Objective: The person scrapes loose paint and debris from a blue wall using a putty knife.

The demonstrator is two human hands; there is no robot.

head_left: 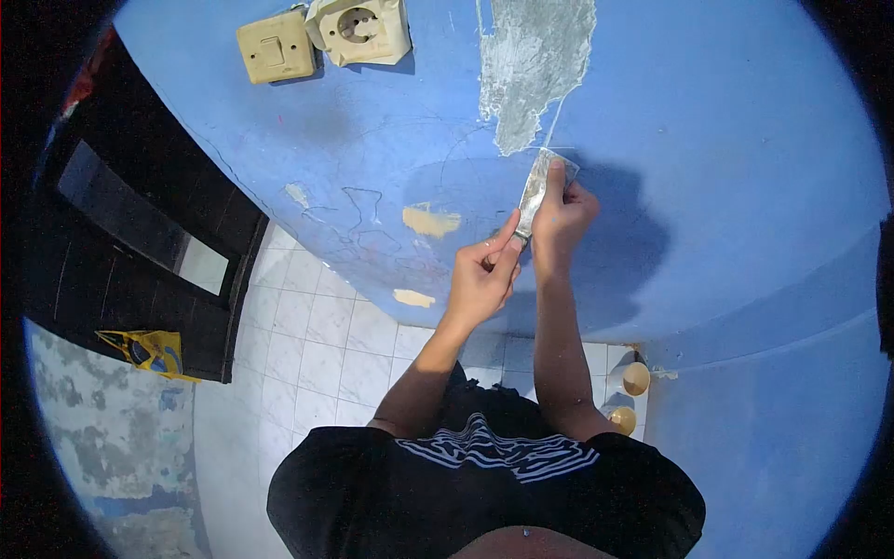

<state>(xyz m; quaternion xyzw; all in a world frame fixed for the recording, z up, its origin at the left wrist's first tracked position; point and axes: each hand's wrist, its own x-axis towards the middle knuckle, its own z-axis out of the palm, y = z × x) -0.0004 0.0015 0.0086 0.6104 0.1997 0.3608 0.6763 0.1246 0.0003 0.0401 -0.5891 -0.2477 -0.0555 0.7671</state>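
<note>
Both my hands are on a putty knife (534, 194), tilted against the blue wall (736, 121). My left hand (481, 280) pinches its handle end, low and to the left. My right hand (564, 216) grips the blade from the right, thumb pressed flat on the metal. The blade's front edge meets the wall just below a bare grey patch (535, 65) where the paint is gone. A thin pale line runs from the blade up along that patch's right edge. Most of the handle is hidden by my fingers.
A light switch (270, 48) and a socket (361, 33) hang at the upper left. Cream patches (431, 220) mark the wall. A dark door (140, 233) stands left, near a yellow bag (149, 352). Two round containers (636, 378) sit on the tiled floor (307, 321), lower right.
</note>
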